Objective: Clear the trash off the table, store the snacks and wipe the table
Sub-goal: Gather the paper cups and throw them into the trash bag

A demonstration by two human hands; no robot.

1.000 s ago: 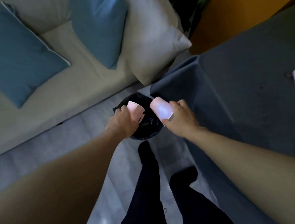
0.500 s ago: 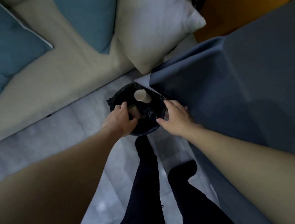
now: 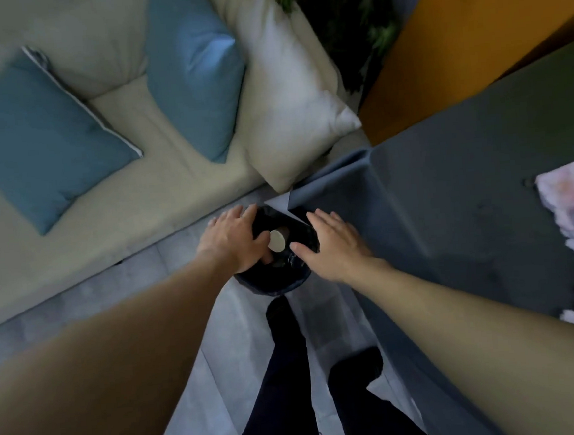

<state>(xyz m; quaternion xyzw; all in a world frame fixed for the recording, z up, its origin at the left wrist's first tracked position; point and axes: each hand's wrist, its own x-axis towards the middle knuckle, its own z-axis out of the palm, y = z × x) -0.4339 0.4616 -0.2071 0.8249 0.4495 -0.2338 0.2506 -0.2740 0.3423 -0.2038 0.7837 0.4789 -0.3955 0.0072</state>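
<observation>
Below, left hand (image 3: 236, 242) and right hand (image 3: 332, 244) hover over the black-lined bin (image 3: 273, 285) on the floor (image 3: 112, 286), fingers spread flat, holding nothing. Pale cup (image 3: 278, 243) lies inside the bin, between both thumbs. Crumpled wrappers (image 3: 569, 202) sit on the counter (image 3: 481, 167), well apart.

I have one view, from the head: wide-angle, facing almost straight down along both arms, close above the bin (image 3: 274, 286), with sofa (image 3: 160, 199) at left and table (image 3: 481, 167) at right.
</observation>
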